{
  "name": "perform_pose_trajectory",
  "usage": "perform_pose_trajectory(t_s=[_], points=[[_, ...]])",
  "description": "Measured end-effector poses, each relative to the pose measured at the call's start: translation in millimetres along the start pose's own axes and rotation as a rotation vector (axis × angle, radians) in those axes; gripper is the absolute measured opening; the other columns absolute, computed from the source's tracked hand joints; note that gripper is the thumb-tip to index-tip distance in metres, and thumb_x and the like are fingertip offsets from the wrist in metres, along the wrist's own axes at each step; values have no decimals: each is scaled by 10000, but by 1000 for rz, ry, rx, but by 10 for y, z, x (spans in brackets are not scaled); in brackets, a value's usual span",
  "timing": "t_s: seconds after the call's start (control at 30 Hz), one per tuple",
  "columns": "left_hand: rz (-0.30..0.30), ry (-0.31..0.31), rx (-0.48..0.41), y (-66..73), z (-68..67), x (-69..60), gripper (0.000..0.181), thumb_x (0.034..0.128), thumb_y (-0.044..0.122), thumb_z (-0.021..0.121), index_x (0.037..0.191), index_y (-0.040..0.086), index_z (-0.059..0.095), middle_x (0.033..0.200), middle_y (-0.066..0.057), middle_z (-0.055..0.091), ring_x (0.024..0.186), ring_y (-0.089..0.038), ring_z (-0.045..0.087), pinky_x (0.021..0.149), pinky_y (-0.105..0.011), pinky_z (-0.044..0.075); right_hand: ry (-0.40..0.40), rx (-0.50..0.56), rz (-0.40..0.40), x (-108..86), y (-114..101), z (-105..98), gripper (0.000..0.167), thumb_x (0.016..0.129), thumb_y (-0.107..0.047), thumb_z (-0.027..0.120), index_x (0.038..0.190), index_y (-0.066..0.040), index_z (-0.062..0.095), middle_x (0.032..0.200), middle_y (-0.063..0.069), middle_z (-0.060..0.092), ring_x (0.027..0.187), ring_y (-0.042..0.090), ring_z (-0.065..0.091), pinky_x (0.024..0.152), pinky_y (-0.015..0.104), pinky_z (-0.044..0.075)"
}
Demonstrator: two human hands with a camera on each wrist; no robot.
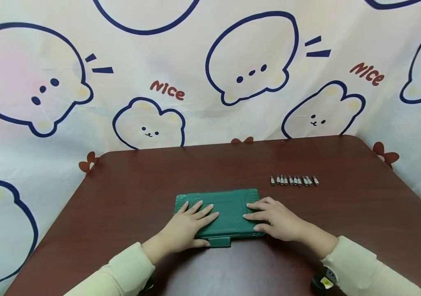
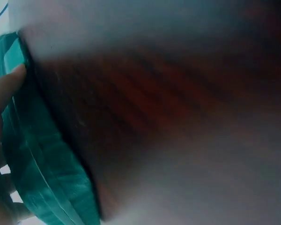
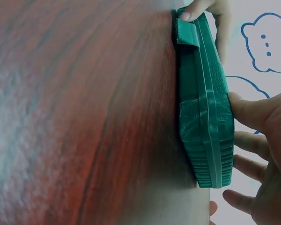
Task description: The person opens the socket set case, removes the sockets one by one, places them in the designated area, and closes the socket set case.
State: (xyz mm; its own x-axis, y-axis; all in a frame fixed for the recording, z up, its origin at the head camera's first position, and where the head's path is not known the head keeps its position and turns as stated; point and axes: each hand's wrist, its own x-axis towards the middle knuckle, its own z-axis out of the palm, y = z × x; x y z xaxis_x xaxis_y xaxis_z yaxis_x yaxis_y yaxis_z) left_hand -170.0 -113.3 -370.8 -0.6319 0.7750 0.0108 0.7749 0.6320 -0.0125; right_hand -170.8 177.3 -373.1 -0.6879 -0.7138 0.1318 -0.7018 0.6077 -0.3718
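A closed green plastic case lies flat on the table, its latch facing the person. My left hand rests on the left part of the lid with fingers spread, and its thumb touches the front by the latch. On the right part of the lid lie the fingertips of my right hand. In the right wrist view the case shows its ribbed corner, with the right hand against the lid. The left wrist view shows the left thumb at the case's front edge. What the case contains is hidden.
Several small silver metal pieces, like bits or short sockets, stand in a row behind the case to the right. The dark brown wooden table meets a cartoon-printed curtain at its back and sides.
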Motion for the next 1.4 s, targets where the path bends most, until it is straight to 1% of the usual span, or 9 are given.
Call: perform_pose_trajectory(t_s=[0.07,0.2,0.37,0.5,0.77,1.0,1.13,1.3,1.4], points=[[-10,-28,-10,29,-16,24,706,751,555,543,1342,225,340,1354,-68,325,1224,-328,267,906,-549,242,-17,11,11,17,-5,9,379,822,-245,584,1196,-202,546,1282,54,428,1083,216,375,825,440,344],[-14,-56,0,83,-66,73,676,757,561,530,1330,241,364,1328,-122,353,1189,-388,296,876,-568,267,-15,13,8,36,10,20,378,823,-245,583,1197,-201,545,1283,57,425,1076,210,376,819,425,356],[-10,-60,132,153,-99,139,658,769,546,523,1333,251,356,1278,-174,400,1113,-428,380,832,-527,349,2,5,-13,70,13,28,374,825,-235,580,1193,-175,549,1273,81,432,1061,219,382,812,420,362],[12,-44,220,157,-106,181,659,771,525,544,1337,251,348,1234,-198,426,1047,-421,447,784,-474,411,10,4,-9,104,13,26,377,818,-226,587,1189,-165,552,1272,87,433,1054,217,382,813,411,366],[60,1,294,118,-52,237,657,767,528,548,1327,235,369,1194,-202,456,995,-395,496,733,-432,451,0,14,6,105,35,5,377,824,-234,579,1194,-165,548,1280,79,425,1059,208,373,820,404,366],[83,31,312,118,-35,262,649,770,516,552,1322,222,378,1163,-211,478,962,-382,520,712,-415,462,11,14,5,84,41,-8,375,813,-208,597,1183,-162,558,1274,76,433,1050,202,377,817,391,370],[78,22,307,134,-23,239,651,775,508,551,1327,216,369,1162,-221,481,968,-381,518,704,-412,466,7,9,-7,78,31,25,379,815,-203,594,1189,-160,551,1276,70,432,1066,207,371,828,391,368],[47,37,277,153,2,210,655,761,511,567,1322,229,379,1166,-217,487,977,-377,516,718,-413,461,10,51,10,64,29,80,380,822,-217,584,1196,-165,545,1287,54,425,1112,232,355,854,424,348],[6,29,204,170,4,182,637,764,512,557,1312,229,397,1182,-219,477,1006,-387,496,754,-429,442,27,83,10,34,49,91,393,827,-241,576,1205,-141,534,1282,61,430,1149,257,347,885,465,304]])
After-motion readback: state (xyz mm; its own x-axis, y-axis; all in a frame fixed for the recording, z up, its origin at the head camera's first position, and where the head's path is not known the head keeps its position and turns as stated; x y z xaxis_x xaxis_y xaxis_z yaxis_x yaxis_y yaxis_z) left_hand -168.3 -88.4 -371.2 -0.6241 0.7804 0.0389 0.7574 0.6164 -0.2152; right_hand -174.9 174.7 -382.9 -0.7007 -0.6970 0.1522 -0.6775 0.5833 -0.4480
